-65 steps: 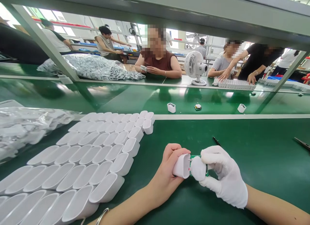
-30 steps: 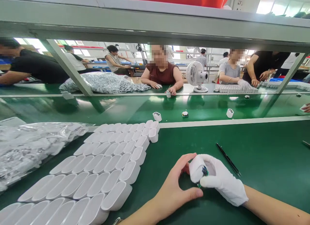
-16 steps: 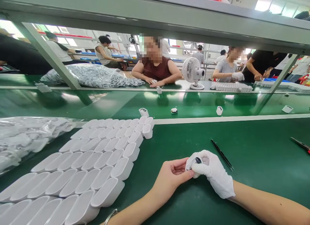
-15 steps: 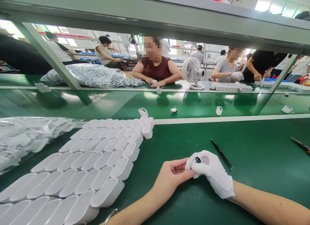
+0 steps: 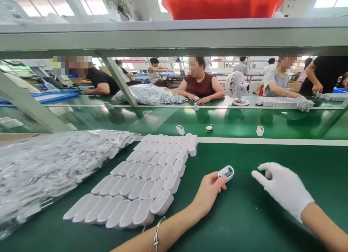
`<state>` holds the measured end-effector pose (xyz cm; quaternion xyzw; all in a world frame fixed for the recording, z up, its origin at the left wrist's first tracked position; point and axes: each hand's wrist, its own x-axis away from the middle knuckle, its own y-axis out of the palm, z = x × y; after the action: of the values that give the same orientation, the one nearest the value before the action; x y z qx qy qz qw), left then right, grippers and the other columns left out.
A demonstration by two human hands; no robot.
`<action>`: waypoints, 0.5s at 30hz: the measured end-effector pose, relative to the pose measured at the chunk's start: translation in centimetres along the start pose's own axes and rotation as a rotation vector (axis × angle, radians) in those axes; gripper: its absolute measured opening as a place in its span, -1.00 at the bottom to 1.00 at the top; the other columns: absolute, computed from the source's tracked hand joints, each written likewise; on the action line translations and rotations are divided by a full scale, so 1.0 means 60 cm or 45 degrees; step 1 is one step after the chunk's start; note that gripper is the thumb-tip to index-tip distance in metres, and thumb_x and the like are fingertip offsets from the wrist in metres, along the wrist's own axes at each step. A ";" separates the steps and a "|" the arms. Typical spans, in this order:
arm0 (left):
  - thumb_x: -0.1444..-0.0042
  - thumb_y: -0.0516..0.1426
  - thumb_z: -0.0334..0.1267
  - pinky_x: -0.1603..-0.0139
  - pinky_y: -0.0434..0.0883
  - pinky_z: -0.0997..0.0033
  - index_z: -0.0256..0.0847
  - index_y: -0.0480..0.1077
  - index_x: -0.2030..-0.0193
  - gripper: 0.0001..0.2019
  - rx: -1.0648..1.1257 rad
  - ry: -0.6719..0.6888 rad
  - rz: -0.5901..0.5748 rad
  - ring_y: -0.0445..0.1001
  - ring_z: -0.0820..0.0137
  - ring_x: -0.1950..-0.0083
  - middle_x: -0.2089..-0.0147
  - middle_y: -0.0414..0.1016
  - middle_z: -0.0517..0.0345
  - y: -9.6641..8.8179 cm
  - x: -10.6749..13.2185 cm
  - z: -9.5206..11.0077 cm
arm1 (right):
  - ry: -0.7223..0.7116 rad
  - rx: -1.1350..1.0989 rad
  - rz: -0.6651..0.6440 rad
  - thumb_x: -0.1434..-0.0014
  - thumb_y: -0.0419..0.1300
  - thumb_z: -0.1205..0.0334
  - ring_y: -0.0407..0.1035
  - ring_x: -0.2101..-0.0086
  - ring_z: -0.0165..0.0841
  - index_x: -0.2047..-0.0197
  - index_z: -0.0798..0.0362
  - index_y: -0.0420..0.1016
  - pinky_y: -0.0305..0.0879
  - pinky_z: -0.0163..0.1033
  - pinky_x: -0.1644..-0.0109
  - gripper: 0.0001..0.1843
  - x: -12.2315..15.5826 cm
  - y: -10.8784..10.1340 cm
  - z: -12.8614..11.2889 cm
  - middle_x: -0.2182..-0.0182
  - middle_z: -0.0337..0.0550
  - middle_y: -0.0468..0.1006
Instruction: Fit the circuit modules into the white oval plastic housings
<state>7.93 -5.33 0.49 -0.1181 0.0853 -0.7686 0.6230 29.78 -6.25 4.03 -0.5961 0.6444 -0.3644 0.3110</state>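
Observation:
My bare left hand (image 5: pixel 210 190) is closed around a small white oval plastic housing (image 5: pixel 226 173), gripped between thumb and fingers. The housing's open end faces up and shows dark parts inside. To its right, my white-gloved right hand (image 5: pixel 284 188) hovers low over the green table, its thumb and forefinger apart and nothing visible held in them. The tweezers are not visible; the gloved hand covers about the place where they lay. Left of my left hand, rows of empty white oval shells (image 5: pixel 141 179) stand packed together on the table.
A clear plastic bag of white parts (image 5: pixel 59 168) lies at the left. Beyond the white strip, a green belt (image 5: pixel 233 120) carries several small housings. A metal shelf (image 5: pixel 174 38) with a red bin (image 5: pixel 225 5) crosses above. Co-workers sit opposite, near a white fan (image 5: pixel 236 87).
My hands have parted: the left keeps the housing, turned open end up, while the gloved right has moved away to the right. The view has swung left and up. A co-worker's gloved hand reached forward.

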 end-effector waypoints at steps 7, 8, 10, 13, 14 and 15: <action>-0.03 0.08 -0.04 0.14 0.23 0.24 -0.18 0.45 0.42 -0.74 -0.398 0.095 0.120 0.28 0.23 0.16 0.27 0.26 0.12 -0.007 0.004 0.000 | 0.098 0.436 -0.247 -0.11 0.04 0.04 0.34 0.48 -0.30 0.42 -0.02 0.32 0.13 -0.26 0.43 -0.79 -0.046 0.002 0.041 0.47 -0.17 0.48; -0.03 0.08 -0.05 0.08 0.24 0.21 -0.16 0.48 0.29 -0.73 -0.468 0.119 0.132 0.29 0.20 0.10 0.20 0.27 0.08 -0.004 0.008 -0.001 | 0.052 0.446 -0.258 -0.11 0.03 0.10 0.34 0.49 -0.31 0.44 -0.02 0.30 0.13 -0.26 0.43 -0.82 -0.049 0.008 0.043 0.48 -0.18 0.48; -0.05 0.09 -0.07 -0.06 0.23 0.15 -0.20 0.43 0.03 -0.61 -0.548 0.184 0.147 0.25 0.15 -0.04 0.02 0.27 0.00 0.001 0.013 -0.004 | -0.021 0.490 -0.291 -0.11 0.02 0.15 0.34 0.50 -0.30 0.46 -0.01 0.30 0.14 -0.25 0.42 -0.83 -0.059 0.015 0.044 0.49 -0.17 0.47; -0.09 0.08 -0.12 -0.18 0.17 0.15 -0.20 0.25 -0.19 -0.49 -0.503 0.301 0.089 0.20 0.15 -0.14 -0.13 0.27 -0.02 0.001 0.010 -0.008 | -0.065 0.651 -0.344 -0.11 0.03 0.12 0.40 0.44 -0.21 0.47 0.01 0.36 0.19 -0.18 0.37 -0.78 -0.101 0.016 0.020 0.45 -0.09 0.50; -0.13 0.03 -0.14 -0.17 0.18 0.15 -0.19 0.25 -0.19 -0.53 -0.480 0.305 0.066 0.23 0.17 -0.11 -0.10 0.32 -0.01 -0.001 0.008 -0.009 | -0.085 0.710 -0.348 -0.11 0.04 0.08 0.42 0.42 -0.15 0.47 0.04 0.39 0.22 -0.13 0.34 -0.74 -0.121 0.017 0.001 0.44 -0.03 0.51; -0.17 -0.01 -0.15 -0.16 0.20 0.14 -0.18 0.27 -0.18 -0.56 -0.449 0.284 0.059 0.27 0.19 -0.07 -0.05 0.37 0.00 -0.003 0.005 -0.009 | -0.123 0.756 -0.343 -0.11 0.05 0.04 0.44 0.38 -0.09 0.47 0.07 0.43 0.24 -0.07 0.32 -0.69 -0.144 0.018 -0.024 0.42 0.04 0.52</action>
<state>7.52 -5.59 0.02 -0.1374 0.2898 -0.7354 0.5969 28.83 2.49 3.62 -0.5759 0.4096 -0.5456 0.4505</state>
